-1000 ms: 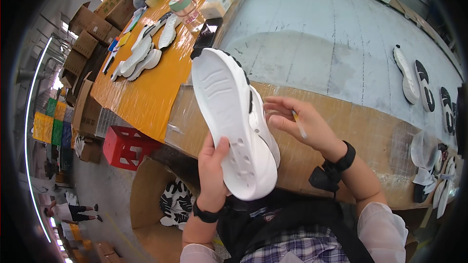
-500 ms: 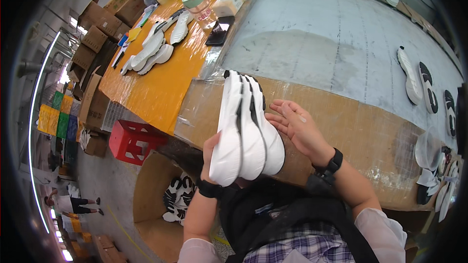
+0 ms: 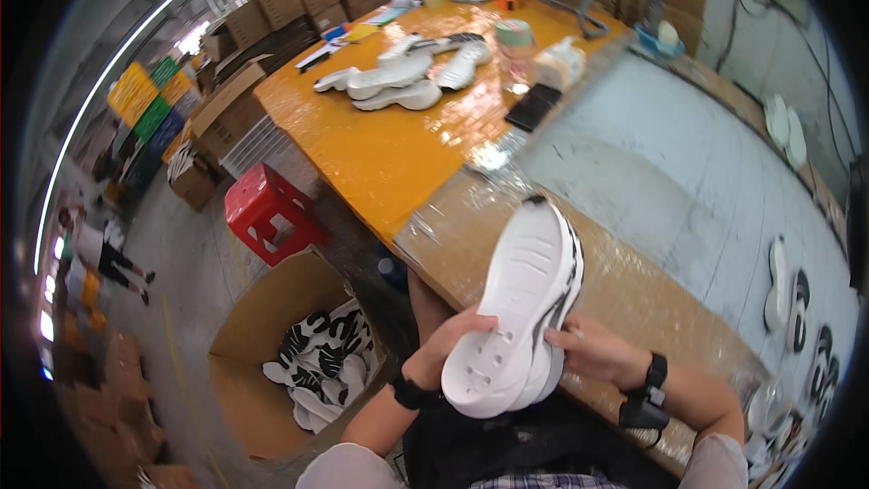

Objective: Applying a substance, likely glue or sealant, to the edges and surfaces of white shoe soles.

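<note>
Between my two hands is a stack of white shoe soles (image 3: 518, 294) with black trim along the side. The top sole's inner face shows, with small holes near the heel and ridges toward the toe end. My left hand (image 3: 457, 335) grips the stack's left edge, its thumb on the top sole. My right hand (image 3: 593, 350) is closed on the right edge, its thumb pressed to the side; its other fingers are hidden. The stack is held tilted over the near edge of the cardboard-covered bench (image 3: 453, 235).
At lower left a large cardboard box (image 3: 240, 353) holds several black-and-white soles. Beyond it stands a red stool (image 3: 272, 213). More soles (image 3: 394, 77), a bottle (image 3: 514, 50) and a black phone (image 3: 533, 107) lie or stand on the orange table (image 3: 362, 154). Single soles (image 3: 777, 285) lie at right.
The stack has turned so the top sole's inner face shows. My right hand, open beside it before, now grips its right edge. The view has swung left, bringing more of the box into sight.
</note>
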Demonstrator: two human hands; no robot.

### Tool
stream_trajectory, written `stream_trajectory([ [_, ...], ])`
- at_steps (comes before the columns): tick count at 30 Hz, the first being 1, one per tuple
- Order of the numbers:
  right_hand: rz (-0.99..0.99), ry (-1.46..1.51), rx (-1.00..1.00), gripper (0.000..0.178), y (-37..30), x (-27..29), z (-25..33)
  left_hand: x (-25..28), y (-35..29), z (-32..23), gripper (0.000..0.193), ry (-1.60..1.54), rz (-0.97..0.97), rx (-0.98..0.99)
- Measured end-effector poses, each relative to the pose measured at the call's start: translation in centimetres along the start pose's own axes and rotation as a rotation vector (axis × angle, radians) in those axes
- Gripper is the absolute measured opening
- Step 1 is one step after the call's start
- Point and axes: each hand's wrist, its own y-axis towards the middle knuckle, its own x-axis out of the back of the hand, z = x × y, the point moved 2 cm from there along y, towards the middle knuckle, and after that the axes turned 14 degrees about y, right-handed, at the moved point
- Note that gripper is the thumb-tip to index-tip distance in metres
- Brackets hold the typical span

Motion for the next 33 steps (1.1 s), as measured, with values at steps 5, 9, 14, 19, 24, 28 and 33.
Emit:
stream_trajectory([
  [5,0.167,0.204,-0.001,0.047,3.1,-2.4,-0.8,1.0,-4.3,-1.2,0.059,-0.211,0.068,-0.169],
  [9,0.208,0.106,0.071,0.052,8.3,-6.2,4.4,5.1,-6.4,-0.8,0.059,-0.316,-0.219,-0.559],
  [14,0.446,-0.004,0.508,0.043,20.9,-14.0,21.7,6.6,-5.6,0.8,0.051,-0.193,-0.371,-0.459],
  [19,0.096,0.001,0.899,0.057,24.8,-20.2,28.4,6.0,-3.3,2.6,0.035,0.022,-0.328,-0.387],
  [24,0.088,-0.725,0.654,0.038,21.8,-14.3,19.4,6.4,-2.2,7.7,0.028,0.189,-0.27,-0.112],
  [28,-0.105,-1.348,0.64,0.033,17.5,-3.5,14.2,5.9,-2.2,10.2,0.029,0.202,-0.261,0.052],
  [33,-0.265,-1.556,0.626,0.042,11.8,4.6,11.6,4.8,-2.0,12.1,0.03,0.274,-0.272,0.147],
])
